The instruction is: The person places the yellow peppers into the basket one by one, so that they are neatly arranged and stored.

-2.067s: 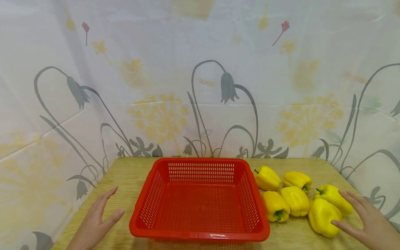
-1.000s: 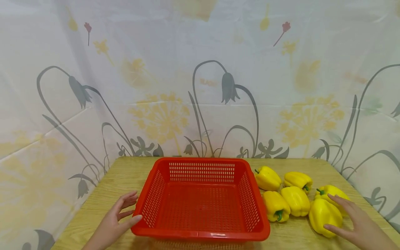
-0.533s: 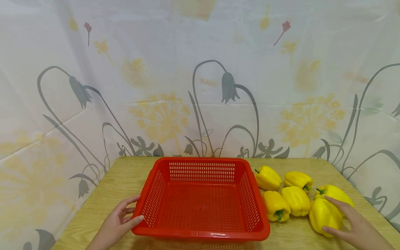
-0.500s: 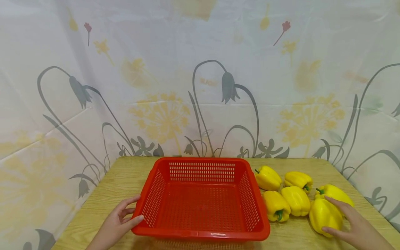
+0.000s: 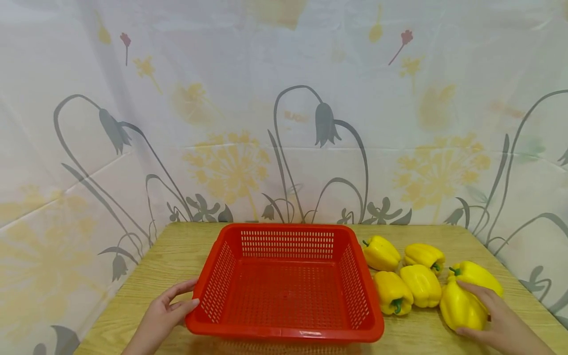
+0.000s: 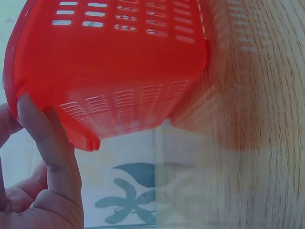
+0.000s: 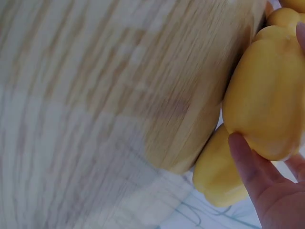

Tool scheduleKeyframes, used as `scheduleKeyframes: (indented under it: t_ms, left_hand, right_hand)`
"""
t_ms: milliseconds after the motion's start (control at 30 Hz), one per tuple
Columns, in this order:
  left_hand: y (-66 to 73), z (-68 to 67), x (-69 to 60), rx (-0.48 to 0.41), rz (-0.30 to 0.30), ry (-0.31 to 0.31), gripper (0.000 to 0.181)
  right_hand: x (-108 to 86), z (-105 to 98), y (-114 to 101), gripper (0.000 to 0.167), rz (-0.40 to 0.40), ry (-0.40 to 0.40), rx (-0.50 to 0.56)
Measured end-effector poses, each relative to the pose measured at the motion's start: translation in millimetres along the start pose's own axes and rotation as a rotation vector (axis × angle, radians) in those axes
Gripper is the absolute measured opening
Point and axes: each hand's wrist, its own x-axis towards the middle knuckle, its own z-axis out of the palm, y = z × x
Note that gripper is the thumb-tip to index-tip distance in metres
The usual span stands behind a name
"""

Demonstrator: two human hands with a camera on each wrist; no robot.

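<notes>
Between the clamped right fingers [image 5: 481, 292] sits a yellow pepper [image 5: 459, 308]; left fingers [image 5: 179, 288] pinch the red basket [image 5: 284, 333].

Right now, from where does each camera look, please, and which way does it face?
Head: on the person's head, facing forward and down at the red perforated plastic basket, glossy yellow bell peppers, left hand and right hand.
Left wrist: on that wrist, facing the basket's outer side; part of the left hand shows.
Right wrist: on that wrist, facing a pepper; part of the right hand shows.
Shared: head and left wrist both see the basket and left hand.
</notes>
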Motion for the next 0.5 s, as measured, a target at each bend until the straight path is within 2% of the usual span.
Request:
scheduleKeyframes:
  t_ms: [200, 500]
  left_hand:
    - [1.9, 0.8, 0.4, -0.005, -0.016, 0.001, 0.058]
    - [-0.3, -1.6, 0.6, -0.013, -0.009, -0.016, 0.059]
  right_hand:
    - [2.8, -1.8, 0.1, 0.088, 0.022, 0.005, -0.038]
    - [4.4, -2.5, -3.7, 0.087, 0.013, 0.064, -0.059]
